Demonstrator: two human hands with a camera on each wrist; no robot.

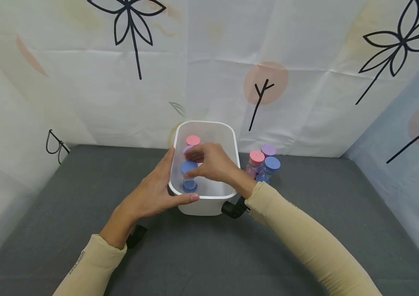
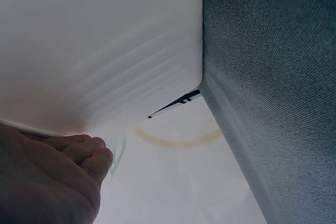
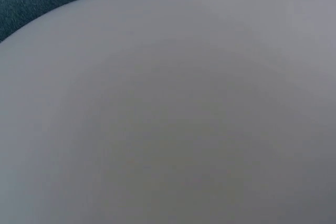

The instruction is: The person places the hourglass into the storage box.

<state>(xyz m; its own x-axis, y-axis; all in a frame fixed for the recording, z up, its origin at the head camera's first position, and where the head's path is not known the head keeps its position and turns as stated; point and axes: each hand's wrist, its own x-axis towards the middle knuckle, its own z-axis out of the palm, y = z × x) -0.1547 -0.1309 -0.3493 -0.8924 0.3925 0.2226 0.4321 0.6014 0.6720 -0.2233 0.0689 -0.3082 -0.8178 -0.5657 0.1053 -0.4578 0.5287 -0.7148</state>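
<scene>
In the head view a white bin [image 1: 209, 201] stands in the middle of the frame on a grey cloth [image 1: 209, 255]. The right hand [image 1: 213, 162] reaches over the bin's near right rim, its fingers curled down round a blue-capped bottle [image 1: 189, 174] that stands upright inside the bin near the front left wall. Just behind it in the bin are a pink-capped bottle [image 1: 193, 140] and a purple cap [image 1: 187, 149], mostly hidden by the fingers. The left hand [image 1: 153, 193] lies flat against the bin's left outer wall, fingers straight and the thumb along the front rim; the left wrist view shows those fingers [image 2: 79, 150] pressed to the white wall [image 2: 105, 51].

No brand, label or writing can be read on the bottles or the bin. The right wrist view shows only blurred white plastic.

Just right of the bin, on the cloth, three more bottles [image 1: 262, 164] stand close together, capped pink, purple and blue, near the right forearm. A printed sheet [image 1: 209, 74] hangs right behind the bin. The cloth lies open at lower centre and at both lower sides of the frame.
</scene>
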